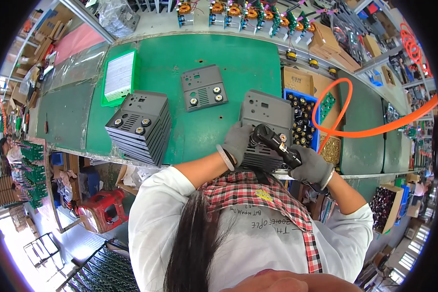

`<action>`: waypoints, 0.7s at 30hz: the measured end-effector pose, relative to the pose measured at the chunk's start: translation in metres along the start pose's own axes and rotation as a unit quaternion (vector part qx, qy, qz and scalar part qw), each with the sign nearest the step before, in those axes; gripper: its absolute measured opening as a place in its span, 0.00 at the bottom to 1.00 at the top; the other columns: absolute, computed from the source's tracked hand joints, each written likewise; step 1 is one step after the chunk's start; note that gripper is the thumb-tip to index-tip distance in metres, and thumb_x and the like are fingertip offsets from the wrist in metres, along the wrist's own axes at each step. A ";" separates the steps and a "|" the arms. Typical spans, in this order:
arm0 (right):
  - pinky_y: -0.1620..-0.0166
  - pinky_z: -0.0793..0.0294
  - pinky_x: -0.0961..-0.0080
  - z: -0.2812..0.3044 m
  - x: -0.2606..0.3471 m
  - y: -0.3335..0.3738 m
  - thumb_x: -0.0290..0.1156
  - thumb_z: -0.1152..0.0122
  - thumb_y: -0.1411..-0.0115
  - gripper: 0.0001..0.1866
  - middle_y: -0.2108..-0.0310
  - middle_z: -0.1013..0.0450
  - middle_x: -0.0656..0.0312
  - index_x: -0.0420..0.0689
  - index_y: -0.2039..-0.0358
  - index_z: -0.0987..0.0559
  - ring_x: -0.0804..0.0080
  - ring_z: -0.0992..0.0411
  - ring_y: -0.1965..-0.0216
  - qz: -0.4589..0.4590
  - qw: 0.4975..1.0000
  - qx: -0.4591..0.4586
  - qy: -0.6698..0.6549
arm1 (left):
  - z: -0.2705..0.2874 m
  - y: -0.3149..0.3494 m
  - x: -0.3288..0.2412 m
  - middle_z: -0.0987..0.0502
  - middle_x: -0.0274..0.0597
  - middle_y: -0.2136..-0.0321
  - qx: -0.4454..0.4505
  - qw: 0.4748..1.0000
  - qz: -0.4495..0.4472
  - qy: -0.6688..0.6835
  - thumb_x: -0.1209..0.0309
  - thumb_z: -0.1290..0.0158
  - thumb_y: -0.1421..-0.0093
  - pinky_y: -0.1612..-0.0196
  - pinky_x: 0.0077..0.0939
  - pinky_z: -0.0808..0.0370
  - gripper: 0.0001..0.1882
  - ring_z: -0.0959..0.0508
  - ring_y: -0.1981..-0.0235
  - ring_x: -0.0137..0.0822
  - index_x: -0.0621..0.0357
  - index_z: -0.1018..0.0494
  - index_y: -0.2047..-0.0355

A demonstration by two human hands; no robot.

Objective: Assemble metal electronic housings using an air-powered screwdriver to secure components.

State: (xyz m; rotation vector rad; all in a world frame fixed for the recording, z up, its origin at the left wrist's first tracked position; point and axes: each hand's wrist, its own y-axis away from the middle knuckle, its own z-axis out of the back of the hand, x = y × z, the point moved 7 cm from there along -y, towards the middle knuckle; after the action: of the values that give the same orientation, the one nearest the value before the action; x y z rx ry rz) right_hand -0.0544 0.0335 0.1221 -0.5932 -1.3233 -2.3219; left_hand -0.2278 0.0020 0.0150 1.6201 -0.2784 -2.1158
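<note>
At the near edge of the desk [173,48], the right hand [312,168] grips the handle of one black angle tool [282,148], its fingers wrapped around it. The left hand [236,141] is at the tool's head; whether its fingers pinch the head or only brace against it, I cannot tell. The tool lies over the near part of the right panel stack [266,114], where one round fitting [282,138] shows beside it; others may be hidden. The step in hand appears to be fastening a fitting to the top panel; the move calls for holding the tool head square and the stack steady. To the left, also near, stands one left panel stack [148,131], with three fittings on its top panel; its layers are too close to count reliably. To the right lie small brass-coloured parts [331,150], uncountable, and, slightly farther, one blue bin [317,136] of black parts [301,117], also uncountable. Farther, between the stacks, lies one single panel [199,78] bearing three fittings. At far left is one green tray [134,73] of white pieces. One orange hose [384,131] loops at right. Beyond the desk stand roughly eight coil boards [250,13], overlapping.
</note>
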 end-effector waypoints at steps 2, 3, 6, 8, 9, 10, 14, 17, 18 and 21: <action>0.71 0.35 0.77 0.013 0.013 0.006 0.30 0.40 0.69 0.28 0.79 0.34 0.63 0.40 0.61 0.31 0.74 0.35 0.76 0.031 0.997 -0.057 0.032 | 0.021 -0.011 -0.014 0.28 0.46 0.66 -0.035 0.990 -0.087 -0.109 0.78 0.52 0.54 0.64 0.26 0.29 0.15 0.26 0.66 0.40 0.56 0.30 0.63; 0.71 0.35 0.77 0.014 0.012 0.009 0.30 0.40 0.69 0.28 0.79 0.34 0.63 0.40 0.61 0.31 0.74 0.35 0.76 0.032 0.997 -0.057 0.032 | 0.032 -0.018 -0.020 0.28 0.46 0.65 -0.049 0.976 -0.130 -0.165 0.79 0.53 0.55 0.63 0.27 0.29 0.16 0.27 0.65 0.42 0.55 0.30 0.63; 0.71 0.36 0.77 0.023 0.004 0.028 0.28 0.42 0.68 0.24 0.80 0.35 0.62 0.39 0.64 0.31 0.73 0.39 0.79 0.063 0.979 -0.148 -0.128 | 0.108 -0.055 -0.022 0.28 0.47 0.64 -0.176 0.869 -0.251 -0.387 0.80 0.54 0.54 0.62 0.29 0.29 0.15 0.27 0.63 0.43 0.55 0.30 0.64; 0.72 0.36 0.78 0.025 -0.012 0.032 0.28 0.42 0.69 0.25 0.80 0.36 0.63 0.39 0.64 0.31 0.74 0.39 0.79 0.056 0.974 -0.163 -0.144 | 0.149 -0.076 0.001 0.28 0.47 0.63 -0.183 0.844 -0.184 -0.469 0.79 0.54 0.53 0.60 0.30 0.29 0.15 0.28 0.61 0.44 0.54 0.30 0.63; 0.72 0.36 0.78 0.027 -0.020 0.033 0.28 0.42 0.69 0.25 0.80 0.36 0.64 0.38 0.64 0.31 0.75 0.39 0.79 0.048 0.970 -0.173 -0.162 | 0.163 -0.083 0.013 0.29 0.47 0.62 -0.156 0.818 -0.149 -0.534 0.78 0.54 0.52 0.59 0.30 0.30 0.15 0.28 0.60 0.44 0.54 0.29 0.62; 0.72 0.36 0.79 0.027 -0.026 0.035 0.27 0.43 0.69 0.26 0.81 0.37 0.64 0.37 0.63 0.31 0.76 0.39 0.79 0.025 0.970 -0.179 -0.161 | 0.176 -0.093 0.033 0.28 0.44 0.62 -0.153 0.833 -0.087 -0.525 0.76 0.54 0.51 0.57 0.28 0.31 0.15 0.29 0.59 0.41 0.51 0.29 0.62; 0.71 0.35 0.77 0.016 -0.061 0.033 0.31 0.38 0.69 0.25 0.81 0.35 0.63 0.38 0.66 0.32 0.74 0.37 0.78 0.000 0.971 -0.212 -0.111 | 0.194 -0.141 0.118 0.27 0.39 0.63 -0.172 0.820 0.074 -0.541 0.71 0.53 0.49 0.54 0.28 0.34 0.12 0.29 0.57 0.38 0.47 0.27 0.63; 0.71 0.35 0.75 0.013 -0.054 0.038 0.33 0.36 0.68 0.24 0.81 0.34 0.62 0.39 0.68 0.32 0.72 0.36 0.78 -0.029 0.973 -0.194 -0.125 | 0.173 -0.108 0.061 0.27 0.40 0.62 -0.092 0.794 0.128 -0.587 0.68 0.52 0.48 0.54 0.30 0.33 0.11 0.30 0.55 0.39 0.49 0.26 0.64; 0.70 0.35 0.75 0.013 -0.052 0.039 0.33 0.37 0.68 0.21 0.80 0.34 0.61 0.40 0.71 0.32 0.71 0.36 0.77 -0.022 0.973 -0.200 -0.117 | 0.169 -0.112 0.068 0.27 0.42 0.61 -0.067 0.781 0.096 -0.613 0.67 0.53 0.48 0.58 0.33 0.31 0.11 0.29 0.56 0.40 0.52 0.25 0.66; 0.70 0.35 0.75 0.014 -0.049 0.039 0.32 0.37 0.68 0.21 0.80 0.35 0.62 0.40 0.71 0.32 0.72 0.37 0.77 -0.026 0.974 -0.197 -0.111 | 0.176 -0.128 0.114 0.27 0.43 0.61 -0.164 0.861 0.191 -0.442 0.68 0.53 0.47 0.59 0.33 0.30 0.10 0.27 0.58 0.40 0.54 0.25 0.68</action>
State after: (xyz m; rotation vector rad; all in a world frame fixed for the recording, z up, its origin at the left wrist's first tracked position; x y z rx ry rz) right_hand 0.0096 0.0342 0.1291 -0.9756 -0.9740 -2.6450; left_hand -0.4482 0.0401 -0.0873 0.2782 -0.4435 -2.2673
